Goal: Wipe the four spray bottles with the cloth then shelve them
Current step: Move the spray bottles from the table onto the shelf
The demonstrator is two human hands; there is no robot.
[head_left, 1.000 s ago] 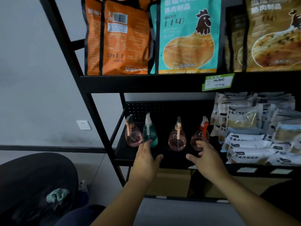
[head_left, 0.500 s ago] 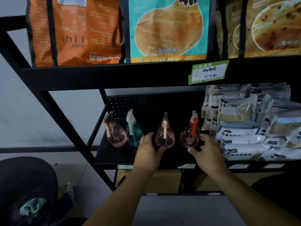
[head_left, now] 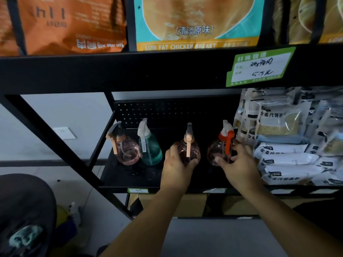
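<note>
Several spray bottles stand in a row on the black lower shelf [head_left: 130, 179]. At the left is a pink bottle [head_left: 127, 150] with a tan trigger, then a teal bottle [head_left: 151, 149] with a white trigger. My left hand [head_left: 176, 169] grips the third, a pink bottle [head_left: 190, 148] with a peach trigger. My right hand [head_left: 239, 164] grips the fourth, a pink bottle [head_left: 216, 153] with an orange-red trigger. A teal cloth [head_left: 24, 238] lies on a dark rounded seat at the lower left.
White food packets [head_left: 289, 156] are stacked right of the bottles, touching my right hand's side. Large snack bags [head_left: 196, 23] fill the upper shelf, with a green price tag [head_left: 259, 66] on its edge. Cardboard boxes [head_left: 185, 204] sit below. A black diagonal brace [head_left: 55, 141] crosses the left.
Both hands have moved forward and right from the shelf's front; the left went from near the teal bottle to the third bottle, and the right closed round the fourth.
</note>
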